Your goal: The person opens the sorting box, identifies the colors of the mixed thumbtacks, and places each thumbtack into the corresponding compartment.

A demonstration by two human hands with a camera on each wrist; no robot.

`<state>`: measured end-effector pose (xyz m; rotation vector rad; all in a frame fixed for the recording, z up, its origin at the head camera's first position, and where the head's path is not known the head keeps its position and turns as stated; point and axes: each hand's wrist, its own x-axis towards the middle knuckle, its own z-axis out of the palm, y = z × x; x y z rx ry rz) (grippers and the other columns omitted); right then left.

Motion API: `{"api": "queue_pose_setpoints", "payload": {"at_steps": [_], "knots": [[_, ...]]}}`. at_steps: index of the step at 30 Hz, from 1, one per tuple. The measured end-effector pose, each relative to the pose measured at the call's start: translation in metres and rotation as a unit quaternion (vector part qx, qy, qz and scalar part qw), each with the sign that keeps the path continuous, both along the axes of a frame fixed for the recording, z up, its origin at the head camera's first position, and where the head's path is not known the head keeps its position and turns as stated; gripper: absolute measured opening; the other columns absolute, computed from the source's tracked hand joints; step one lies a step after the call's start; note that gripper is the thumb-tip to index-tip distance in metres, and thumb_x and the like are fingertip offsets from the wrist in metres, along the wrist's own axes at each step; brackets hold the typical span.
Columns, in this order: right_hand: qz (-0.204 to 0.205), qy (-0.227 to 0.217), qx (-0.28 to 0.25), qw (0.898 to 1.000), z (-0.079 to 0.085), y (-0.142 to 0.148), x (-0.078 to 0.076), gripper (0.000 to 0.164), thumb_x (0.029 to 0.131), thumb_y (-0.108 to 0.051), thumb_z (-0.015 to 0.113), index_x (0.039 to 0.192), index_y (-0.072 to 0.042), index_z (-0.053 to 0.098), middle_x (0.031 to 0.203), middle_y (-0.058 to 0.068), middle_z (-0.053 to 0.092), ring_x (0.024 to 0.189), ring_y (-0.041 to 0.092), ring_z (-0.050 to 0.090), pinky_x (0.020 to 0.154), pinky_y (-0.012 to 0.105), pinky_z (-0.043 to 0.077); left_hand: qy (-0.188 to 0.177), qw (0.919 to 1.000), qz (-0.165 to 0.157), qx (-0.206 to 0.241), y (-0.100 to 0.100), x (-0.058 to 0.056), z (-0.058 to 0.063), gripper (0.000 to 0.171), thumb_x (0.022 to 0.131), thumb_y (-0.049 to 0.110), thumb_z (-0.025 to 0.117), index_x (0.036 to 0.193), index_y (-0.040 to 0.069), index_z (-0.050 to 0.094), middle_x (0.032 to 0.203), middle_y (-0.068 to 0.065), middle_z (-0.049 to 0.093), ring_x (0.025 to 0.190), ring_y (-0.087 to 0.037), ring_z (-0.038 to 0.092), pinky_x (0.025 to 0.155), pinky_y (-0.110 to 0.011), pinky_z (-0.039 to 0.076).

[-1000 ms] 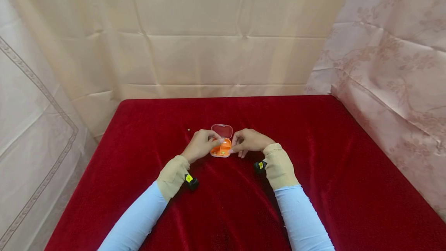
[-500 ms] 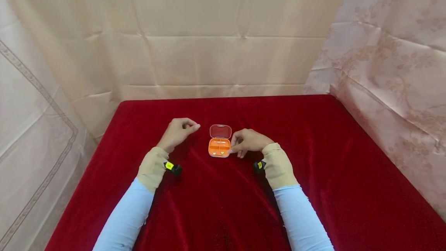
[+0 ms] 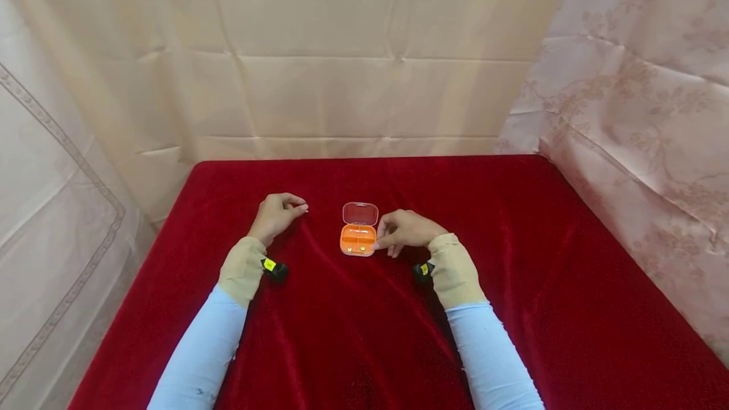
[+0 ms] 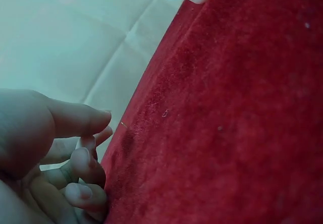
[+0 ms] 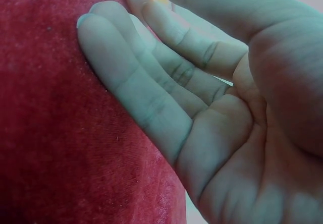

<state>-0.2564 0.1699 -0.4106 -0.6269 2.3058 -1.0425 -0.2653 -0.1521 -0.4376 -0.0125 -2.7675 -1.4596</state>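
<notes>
A small orange pill box sits on the red cloth with its clear lid raised at the back. Dividers part its inside; a whitish pill and a yellow-green pill lie in the front compartments. My right hand pinches the box's right edge between thumb and index finger, the other fingers loosely bent. To the left, my left hand is low over the cloth, fingers bent and thumb close to the index finger. Just beyond those fingertips is a tiny pale piece, apart from them in the left wrist view.
Red velvet cloth covers the table, whose far edge runs in front of a beige curtain. A patterned pink curtain hangs at the right, a white one at the left. Wrist cameras are strapped to both wrists.
My left hand has left the pill box and moved left to the tiny piece on the cloth. My right hand has stayed at the box's right edge.
</notes>
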Motion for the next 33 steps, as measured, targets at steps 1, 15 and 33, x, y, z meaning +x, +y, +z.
{"api": "queue_pose_setpoints", "payload": {"at_steps": [1,15,33], "knots": [[0.000,0.000,0.000,1.000,-0.0001,0.0000,-0.0001,0.025,0.083,-0.021,0.078,0.093,-0.003,0.064,0.085,0.012,0.066,0.068,0.024,0.067,0.063,0.035,0.055,0.000,1.0000,0.002,-0.002,0.0000,-0.0003,-0.0010,0.025,0.091,0.025,0.069,0.111,0.009,0.071,0.082,-0.009,0.060,0.073,-0.020,0.048,0.061,-0.029,0.039],[-0.009,-0.003,-0.002,1.000,-0.0034,-0.0005,-0.0004,0.023,0.084,-0.021,0.077,0.092,-0.003,0.065,0.085,0.011,0.065,0.068,0.025,0.067,0.063,0.035,0.055,-0.010,0.9992,0.003,-0.039,0.0015,0.0006,-0.0051,0.018,0.089,0.027,0.071,0.101,0.013,0.073,0.079,-0.007,0.061,0.073,-0.022,0.051,0.064,-0.031,0.042],[-0.012,-0.001,0.003,1.000,-0.0012,-0.0005,0.0006,0.025,0.084,-0.022,0.078,0.093,-0.003,0.065,0.085,0.011,0.065,0.068,0.025,0.067,0.064,0.035,0.055,0.018,0.9940,0.002,-0.108,0.0075,0.0004,-0.0049,0.020,0.087,0.037,0.073,0.096,0.020,0.073,0.076,-0.002,0.060,0.071,-0.021,0.053,0.065,-0.033,0.041]]}}
